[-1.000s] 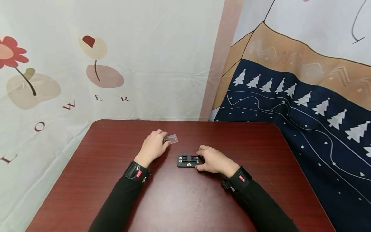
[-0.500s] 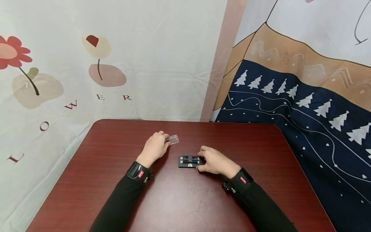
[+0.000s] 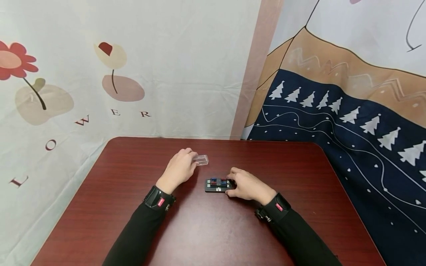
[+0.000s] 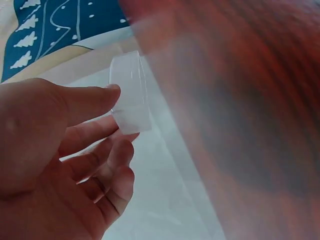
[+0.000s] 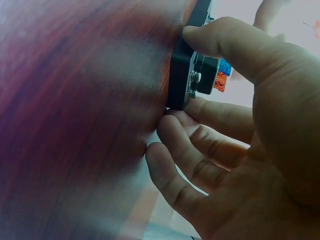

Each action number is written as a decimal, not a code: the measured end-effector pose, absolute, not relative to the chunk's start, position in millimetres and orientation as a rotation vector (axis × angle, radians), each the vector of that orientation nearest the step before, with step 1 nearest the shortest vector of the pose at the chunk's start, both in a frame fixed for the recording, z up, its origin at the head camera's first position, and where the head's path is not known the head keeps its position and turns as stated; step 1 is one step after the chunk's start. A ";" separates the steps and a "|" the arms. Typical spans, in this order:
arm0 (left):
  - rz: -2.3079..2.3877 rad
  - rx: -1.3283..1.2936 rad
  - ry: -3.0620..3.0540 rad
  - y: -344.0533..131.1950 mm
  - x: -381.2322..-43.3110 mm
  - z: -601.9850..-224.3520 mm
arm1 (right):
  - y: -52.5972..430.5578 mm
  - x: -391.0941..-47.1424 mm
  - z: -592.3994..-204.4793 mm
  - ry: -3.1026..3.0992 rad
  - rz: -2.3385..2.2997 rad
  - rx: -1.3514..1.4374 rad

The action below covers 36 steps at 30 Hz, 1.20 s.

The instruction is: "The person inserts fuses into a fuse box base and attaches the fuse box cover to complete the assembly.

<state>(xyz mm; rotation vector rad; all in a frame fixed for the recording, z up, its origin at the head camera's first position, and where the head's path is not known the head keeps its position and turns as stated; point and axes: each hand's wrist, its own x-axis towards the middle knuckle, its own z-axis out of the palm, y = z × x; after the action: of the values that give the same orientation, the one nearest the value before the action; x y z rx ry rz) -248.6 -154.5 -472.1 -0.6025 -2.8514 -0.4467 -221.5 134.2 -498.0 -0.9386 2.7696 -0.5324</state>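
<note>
A clear plastic cover [image 3: 202,160] sticks out to the right of my left hand [image 3: 179,167], above the far middle of the table. In the left wrist view, thumb and fingers pinch this see-through cover [image 4: 131,95] by one side. My right hand [image 3: 250,185] grips the right end of a black fuse block [image 3: 213,187], which lies flat on the table with red and blue blade fuses on top. The right wrist view shows the thumb on one long edge of the fuse block [image 5: 179,75] and fingers at its end. Silver screws and an orange and a blue fuse show there.
The dark red wooden table [image 3: 213,229] has rounded far corners. Behind it hang a pale curtain [image 3: 186,74] with flower prints and, at the right, a navy and tan cloth [image 3: 306,118] with white trees.
My left hand has shifted and turned slightly, and the clear cover now sits a little further right. The right hand and the fuse block have stayed in place.
</note>
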 end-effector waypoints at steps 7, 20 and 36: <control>-0.491 -0.751 -2.833 -146.7 -238.1 -453.5 | 133.8 -222.5 -498.8 2.770 -0.518 -0.936; -0.785 -0.922 -2.884 -127.3 -219.9 -445.6 | 133.8 -221.8 -498.7 2.773 -0.516 -0.938; -0.780 -1.030 -2.965 -114.0 -213.1 -453.6 | 134.5 -222.0 -499.2 2.771 -0.526 -0.986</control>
<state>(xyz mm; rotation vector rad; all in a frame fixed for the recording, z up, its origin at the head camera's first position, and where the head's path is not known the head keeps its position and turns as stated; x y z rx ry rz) -213.1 -114.0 -453.6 -1.0301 -2.9654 -0.7796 -222.0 134.5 -499.2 -0.9863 2.7708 -0.5256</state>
